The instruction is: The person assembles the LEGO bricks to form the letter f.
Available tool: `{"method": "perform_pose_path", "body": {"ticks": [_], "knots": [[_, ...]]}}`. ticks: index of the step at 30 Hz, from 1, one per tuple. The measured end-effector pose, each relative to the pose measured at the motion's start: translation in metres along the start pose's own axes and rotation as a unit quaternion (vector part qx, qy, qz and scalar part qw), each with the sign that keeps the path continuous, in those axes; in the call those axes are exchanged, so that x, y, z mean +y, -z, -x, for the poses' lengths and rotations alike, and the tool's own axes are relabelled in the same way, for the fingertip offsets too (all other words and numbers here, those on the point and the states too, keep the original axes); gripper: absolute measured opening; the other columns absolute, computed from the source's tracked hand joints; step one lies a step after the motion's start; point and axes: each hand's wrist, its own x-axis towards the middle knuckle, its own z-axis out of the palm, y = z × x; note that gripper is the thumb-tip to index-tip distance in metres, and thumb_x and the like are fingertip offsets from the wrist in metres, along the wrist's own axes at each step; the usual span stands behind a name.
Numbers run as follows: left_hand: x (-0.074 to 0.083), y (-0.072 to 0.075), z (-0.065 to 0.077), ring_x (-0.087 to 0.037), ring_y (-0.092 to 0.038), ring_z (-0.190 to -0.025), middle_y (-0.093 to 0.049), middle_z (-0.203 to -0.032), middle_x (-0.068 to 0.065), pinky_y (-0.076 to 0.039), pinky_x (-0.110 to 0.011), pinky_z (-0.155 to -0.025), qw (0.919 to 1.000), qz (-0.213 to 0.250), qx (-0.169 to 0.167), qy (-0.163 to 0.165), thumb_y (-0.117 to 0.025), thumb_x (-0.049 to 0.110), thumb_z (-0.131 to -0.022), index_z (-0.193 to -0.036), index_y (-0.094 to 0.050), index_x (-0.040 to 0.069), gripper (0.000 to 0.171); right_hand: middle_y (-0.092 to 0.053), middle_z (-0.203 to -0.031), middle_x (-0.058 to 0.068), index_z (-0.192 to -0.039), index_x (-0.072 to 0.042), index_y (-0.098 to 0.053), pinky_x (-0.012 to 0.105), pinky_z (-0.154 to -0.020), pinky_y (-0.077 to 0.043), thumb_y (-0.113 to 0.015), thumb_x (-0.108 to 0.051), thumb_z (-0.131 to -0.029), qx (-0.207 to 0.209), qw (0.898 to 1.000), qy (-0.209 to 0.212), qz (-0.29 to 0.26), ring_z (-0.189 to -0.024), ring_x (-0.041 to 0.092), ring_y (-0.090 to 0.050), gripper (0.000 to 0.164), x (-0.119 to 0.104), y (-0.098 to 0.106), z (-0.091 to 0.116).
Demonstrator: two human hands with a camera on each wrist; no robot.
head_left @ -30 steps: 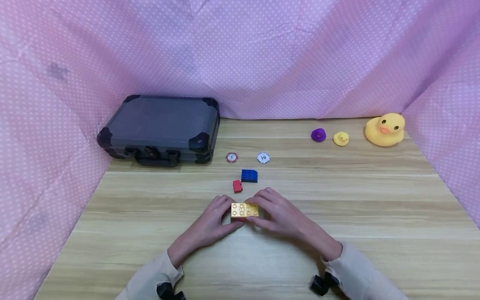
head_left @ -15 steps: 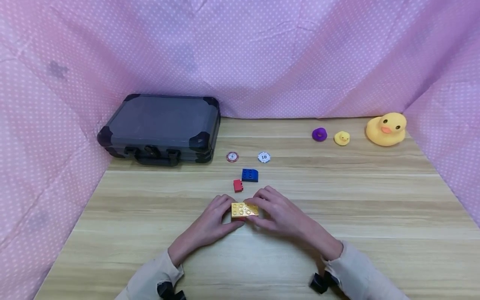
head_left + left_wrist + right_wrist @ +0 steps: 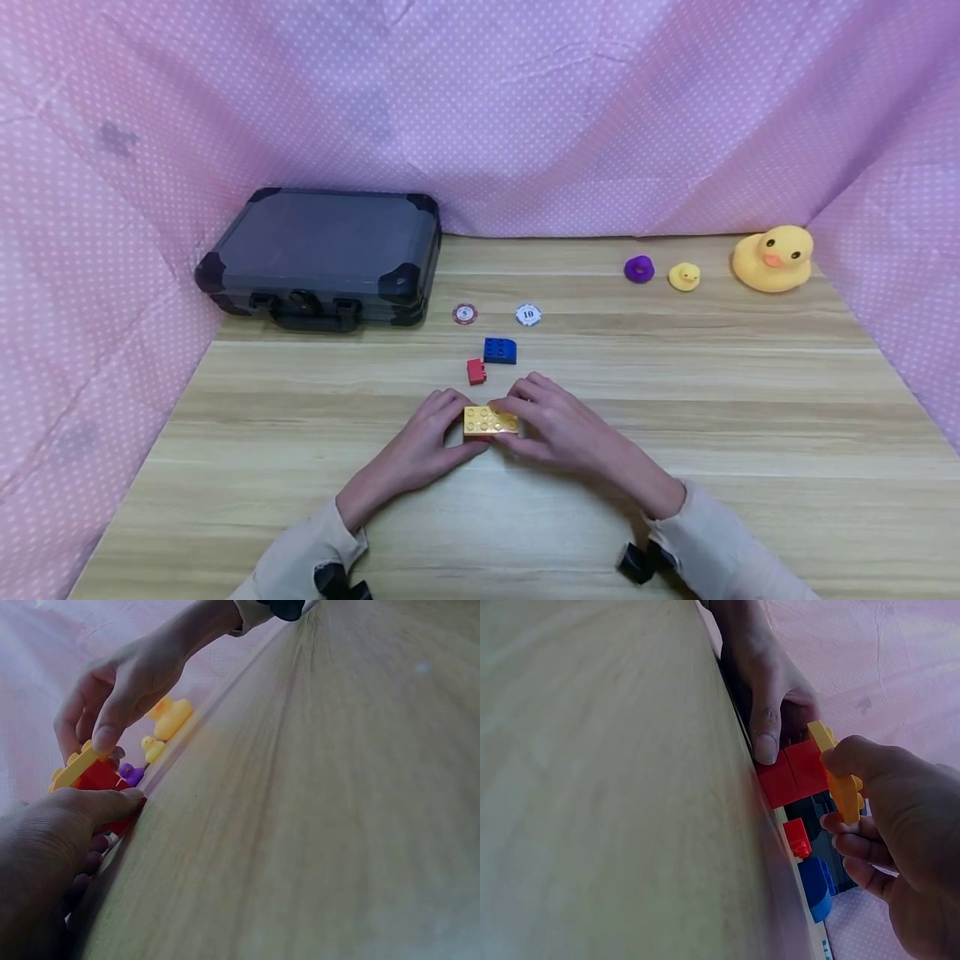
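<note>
A yellow toy building brick [image 3: 483, 419] with studs on top sits over two stacked red bricks [image 3: 789, 774], near the middle of the table. My right hand [image 3: 558, 425] pinches the yellow brick between thumb and fingers at its right end. From the other side my left hand [image 3: 423, 442] holds the red bricks low down, its thumb along the lower one in the right wrist view. Seen from the right wrist, the yellow brick overhangs the red stack on the right hand's side. Whether its underside is fully pressed on, I cannot tell.
Just beyond the hands lie a small red brick [image 3: 476, 372] and a blue brick [image 3: 500, 351]. Two poker chips, one red-rimmed [image 3: 465, 314] and one white [image 3: 528, 314], lie behind. A grey case [image 3: 322, 250] stands back left; purple [image 3: 639, 269], small yellow [image 3: 684, 277] and large yellow ducks [image 3: 772, 258] back right.
Both hands keep their grip in nearly the same place. The yellow brick's top has shifted and tilted very slightly between the frames. The other objects stay put.
</note>
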Motion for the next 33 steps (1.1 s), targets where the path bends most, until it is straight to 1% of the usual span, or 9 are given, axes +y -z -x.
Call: {"method": "perform_pose_path", "body": {"ticks": [4,9,12,18,22,24,26,29,33], "knots": [[0.001,0.001,0.0,-0.012,-0.05,-0.109,-0.059,-0.115,0.009,-0.049,-0.041,-0.094,1.0,0.001,-0.002,0.005,-0.084,0.03,-0.09,-0.116,-0.068,0.019,0.032,-0.066,-0.11,-0.001,-0.127,-0.014,-0.072,0.029,-0.079,-0.05,-0.078,-0.034,-0.094,0.002,1.0,-0.003,-0.01,-0.096,0.012,-0.053,0.039,0.0,0.0,-0.001],[0.002,0.002,0.001,-0.011,-0.05,-0.109,-0.058,-0.115,0.01,-0.049,-0.041,-0.094,0.9999,0.005,-0.004,0.011,-0.083,0.03,-0.09,-0.117,-0.068,0.02,0.032,-0.064,-0.112,-0.004,-0.128,-0.016,-0.071,0.028,-0.08,-0.05,-0.078,-0.035,-0.093,-0.001,0.999,-0.029,-0.043,-0.099,0.01,-0.052,0.04,0.001,-0.002,0.001],[0.002,0.002,0.002,-0.011,-0.05,-0.108,-0.058,-0.114,0.01,-0.049,-0.04,-0.092,0.9999,0.008,-0.005,0.009,-0.083,0.03,-0.09,-0.116,-0.067,0.02,0.032,-0.063,-0.112,-0.006,-0.128,-0.018,-0.071,0.028,-0.08,-0.049,-0.078,-0.036,-0.094,-0.005,0.997,-0.044,-0.06,-0.1,0.01,-0.05,0.039,0.002,-0.003,0.002],[0.003,0.003,0.001,-0.011,-0.05,-0.107,-0.058,-0.113,0.011,-0.049,-0.038,-0.091,1.0,0.01,-0.002,0.002,-0.083,0.03,-0.09,-0.115,-0.068,0.02,0.031,-0.063,-0.116,-0.007,-0.127,-0.019,-0.07,0.032,-0.086,-0.051,-0.078,-0.036,-0.094,-0.006,0.996,-0.054,-0.073,-0.105,0.009,-0.052,0.038,0.001,-0.002,0.001],[0.003,0.003,0.001,-0.01,-0.05,-0.107,-0.058,-0.113,0.011,-0.049,-0.038,-0.091,1.0,0.007,-0.001,0.0,-0.084,0.03,-0.09,-0.114,-0.067,0.02,0.031,-0.063,-0.118,-0.009,-0.127,-0.02,-0.07,0.035,-0.091,-0.051,-0.075,-0.039,-0.096,-0.011,0.995,-0.058,-0.08,-0.108,0.009,-0.052,0.037,0.0,0.0,0.001],[0.003,0.004,0.002,-0.01,-0.05,-0.107,-0.058,-0.113,0.011,-0.05,-0.038,-0.091,1.0,0.006,0.0,-0.001,-0.084,0.03,-0.09,-0.114,-0.068,0.02,0.031,-0.063,-0.119,-0.009,-0.127,-0.02,-0.07,0.036,-0.092,-0.051,-0.073,-0.041,-0.098,-0.012,0.993,-0.065,-0.096,-0.109,0.009,-0.052,0.036,0.0,0.001,0.001],[0.003,0.004,0.002,-0.01,-0.05,-0.106,-0.058,-0.113,0.011,-0.05,-0.037,-0.09,1.0,0.005,0.001,-0.003,-0.084,0.029,-0.089,-0.114,-0.067,0.02,0.031,-0.062,-0.12,-0.008,-0.126,-0.019,-0.07,0.036,-0.091,-0.051,-0.07,-0.039,-0.1,-0.007,0.99,-0.075,-0.121,-0.108,0.009,-0.052,0.032,0.001,0.002,0.0],[0.003,0.004,0.002,-0.01,-0.05,-0.106,-0.059,-0.113,0.011,-0.05,-0.037,-0.09,1.0,0.005,0.002,-0.004,-0.084,0.029,-0.089,-0.114,-0.067,0.02,0.031,-0.063,-0.119,-0.005,-0.124,-0.015,-0.071,0.036,-0.089,-0.052,-0.066,-0.029,-0.103,0.013,0.983,-0.084,-0.164,-0.107,0.011,-0.054,0.026,0.005,0.001,-0.001],[0.003,0.004,0.002,-0.01,-0.05,-0.107,-0.058,-0.113,0.011,-0.049,-0.038,-0.09,1.0,0.005,0.0,-0.003,-0.084,0.029,-0.089,-0.114,-0.067,0.02,0.032,-0.065,-0.111,-0.002,-0.122,-0.008,-0.07,0.035,-0.085,-0.052,-0.066,-0.017,-0.103,0.042,0.975,-0.092,-0.199,-0.101,0.014,-0.057,0.021,0.014,0.0,-0.008]]}}
